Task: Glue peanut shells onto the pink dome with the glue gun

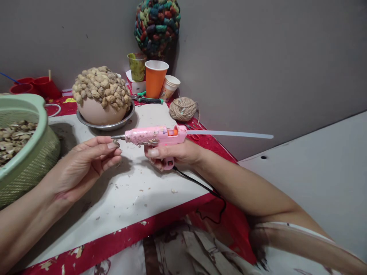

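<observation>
One basket (37, 164) kinda crowded the left arm (31, 217), one twine ball (182, 109) sat behind, right fingers (155, 153) gripped one glue gun (147, 135), left fingers (103, 149) pinched one shell bit (116, 143)

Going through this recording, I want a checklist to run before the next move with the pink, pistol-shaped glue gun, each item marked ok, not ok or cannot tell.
1. Pink, pistol-shaped glue gun held in the right hand: ok.
2. Long, translucent whitish glue stick in the gun's rear: ok.
3. Small, brownish, rough piece pinched in the left hand: ok.
4. Left fingertips well clear of the tapered metal nozzle: not ok, they are right at its tip.
5. Nozzle hot: cannot tell.
6. Pale, rounded form, partly covered in tan peanuts, sitting in the round metal bowl: ok.
</observation>
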The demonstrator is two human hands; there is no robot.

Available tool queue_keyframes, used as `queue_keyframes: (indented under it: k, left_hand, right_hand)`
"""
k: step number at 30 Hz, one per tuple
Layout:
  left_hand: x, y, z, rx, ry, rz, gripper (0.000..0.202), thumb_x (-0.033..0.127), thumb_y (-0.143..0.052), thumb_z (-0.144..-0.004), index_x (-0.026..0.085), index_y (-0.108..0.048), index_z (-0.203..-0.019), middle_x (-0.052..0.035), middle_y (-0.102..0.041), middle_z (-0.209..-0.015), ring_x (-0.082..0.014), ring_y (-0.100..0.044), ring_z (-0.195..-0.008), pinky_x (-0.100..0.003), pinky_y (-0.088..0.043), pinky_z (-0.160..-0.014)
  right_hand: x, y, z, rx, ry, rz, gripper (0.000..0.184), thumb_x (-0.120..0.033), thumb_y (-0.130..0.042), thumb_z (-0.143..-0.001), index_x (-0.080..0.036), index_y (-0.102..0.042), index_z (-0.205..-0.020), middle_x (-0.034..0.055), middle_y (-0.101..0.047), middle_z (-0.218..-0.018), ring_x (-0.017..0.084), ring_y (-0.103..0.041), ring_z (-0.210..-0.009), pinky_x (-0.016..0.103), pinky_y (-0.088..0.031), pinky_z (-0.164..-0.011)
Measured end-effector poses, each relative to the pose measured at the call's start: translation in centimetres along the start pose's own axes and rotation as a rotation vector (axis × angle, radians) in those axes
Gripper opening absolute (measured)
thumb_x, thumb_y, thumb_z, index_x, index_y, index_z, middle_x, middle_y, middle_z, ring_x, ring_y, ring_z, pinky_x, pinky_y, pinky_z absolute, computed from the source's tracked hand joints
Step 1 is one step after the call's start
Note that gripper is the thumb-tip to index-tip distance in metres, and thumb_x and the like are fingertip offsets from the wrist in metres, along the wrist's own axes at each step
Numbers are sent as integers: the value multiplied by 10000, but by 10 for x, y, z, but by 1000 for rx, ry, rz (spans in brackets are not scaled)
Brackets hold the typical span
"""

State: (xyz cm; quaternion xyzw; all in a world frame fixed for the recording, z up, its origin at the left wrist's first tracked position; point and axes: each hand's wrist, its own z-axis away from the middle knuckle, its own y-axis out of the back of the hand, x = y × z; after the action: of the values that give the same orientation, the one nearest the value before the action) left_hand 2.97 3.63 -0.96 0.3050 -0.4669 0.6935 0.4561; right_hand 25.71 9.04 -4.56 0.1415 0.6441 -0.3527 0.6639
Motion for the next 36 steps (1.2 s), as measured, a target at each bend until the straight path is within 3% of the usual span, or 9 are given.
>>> queue_keyframes:
  k: [8, 17, 21, 29, 36]
  left_hand:
    - [2, -7, 4, -2, 18, 0, 165, 3, -770, -725, 159, -720, -746, 1, -743, -700, -107, -724, -669, -165, -632, -706]
    - [0, -4, 0, 16, 35, 3, 198, 17, -771, -720, 205, -708, -711, -3, -722, -675, -131, -711, -644, -179, -645, -647]
    - [2, -4, 2, -20, 31, -1, 196, 24, -769, -729, 211, -708, -728, 11, -720, -667, -121, -706, -642, -169, -641, -647]
    - [6, -5, 7, 37, 29, 23, 183, 79, -752, -720, 258, -744, -757, 4, -759, -695, -175, -751, -725, -211, -663, -696]
    - [9, -8, 10, 51, 16, 29, 188, 16, -746, -725, 195, -729, -780, 0, -746, -683, -147, -737, -663, -190, -650, -680]
  right_hand:
    - [-4, -1, 0, 10, 11, 46, 449, -505, -862, -646, -150, -587, -665, -44, -572, -508, 51, -467, -411, 152, -359, -347]
    - [2, 7, 2, -93, 65, 95, 360, -484, -791, -787, -184, -591, -805, -61, -554, -561, 55, -432, -428, 150, -315, -350]
    - [2, 10, 1, -122, 75, 121, 322, -446, -750, -843, -185, -575, -773, -66, -534, -566, 52, -423, -434, 149, -322, -360]
    - [-2, 4, 1, -20, 27, 124, 432, -514, -808, -724, -159, -569, -672, -45, -550, -540, 50, -457, -436, 152, -318, -354]
    - [-5, 3, 3, -15, 25, 140, 444, -539, -808, -716, -161, -576, -710, -53, -549, -537, 47, -445, -428, 157, -301, -352]
